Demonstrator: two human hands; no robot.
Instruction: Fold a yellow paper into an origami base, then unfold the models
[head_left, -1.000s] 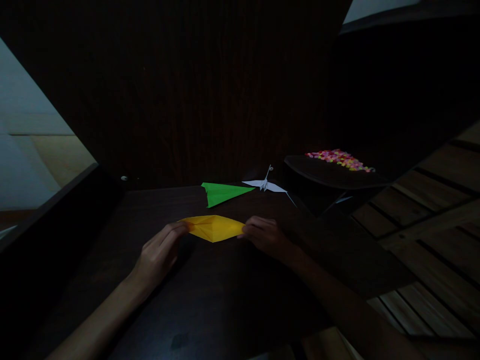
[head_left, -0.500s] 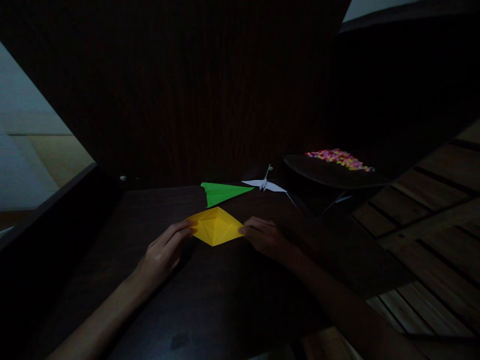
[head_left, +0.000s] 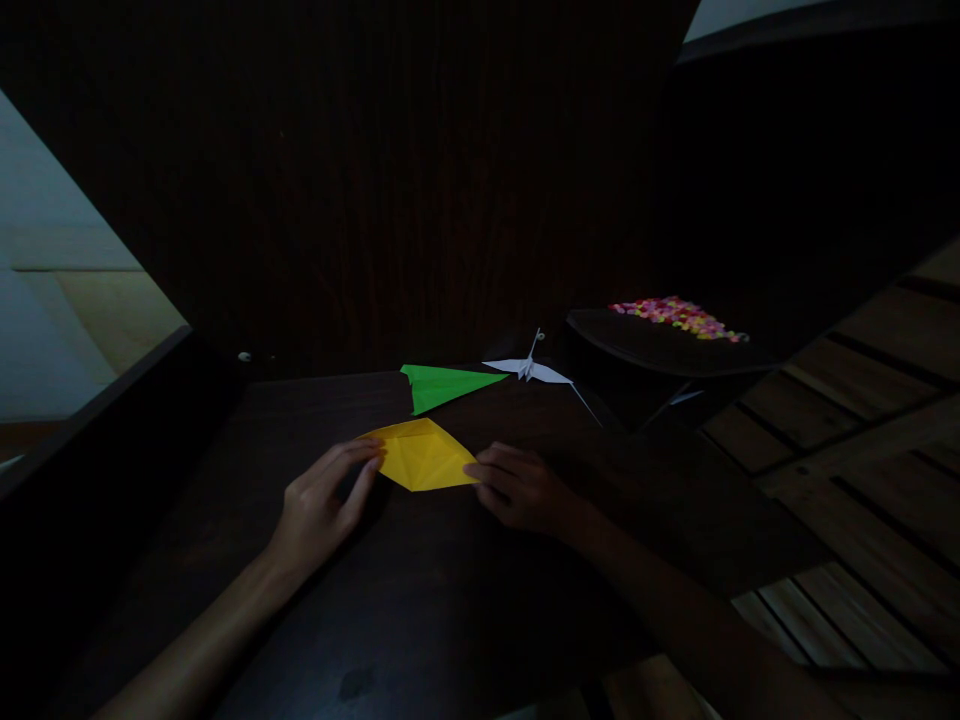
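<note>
A folded sheet of yellow origami paper [head_left: 427,456], roughly diamond-shaped with crease lines, is stretched between my hands over the dark wooden surface. My left hand [head_left: 326,492] pinches its left corner between thumb and fingers. At the right corner, my right hand [head_left: 521,487] grips the paper with its fingers bent. Just behind the yellow paper lies a green paper plane [head_left: 448,387], its point towards the right. Beside that tip sits a white paper crane [head_left: 529,371] with its wings spread.
A dark curved shelf [head_left: 637,338] at the right bears a heap of small pink, red and yellow pieces [head_left: 679,315]. A tall dark panel [head_left: 420,180] rises behind the work surface [head_left: 405,600]. Wooden slats [head_left: 847,510] show lower right, and a dark raised edge [head_left: 142,390] runs along the left.
Both hands and the yellow paper have shifted slightly left. The paper's right corner has tilted a little lower, and the left thumb now shows more clearly. The green and white papers stay put.
</note>
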